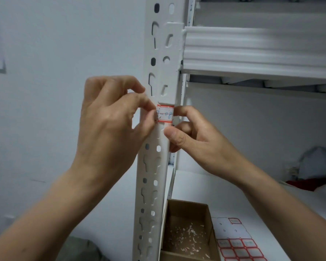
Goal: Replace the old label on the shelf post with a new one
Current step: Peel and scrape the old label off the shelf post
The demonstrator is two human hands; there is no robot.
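The chief risk sits at the left hand (109, 119): its thumb and forefinger tips are pinched on the left edge of the label (167, 114), a red-bordered slip with blue writing stuck across the front of the shelf post (163, 16). I cannot tell whether this is the old one or the new. If it is being peeled, a quick or steep pull would likely tear the thin paper and leave shreds; if it is being laid, a skewed edge would set it crooked. That hand's other fingers are curled above. The right hand (194, 140) clamps the post, thumb on the front just below the label, fingers wrapped behind. Below lie a cardboard box (188, 209) of scraps and a label sheet (233, 236).
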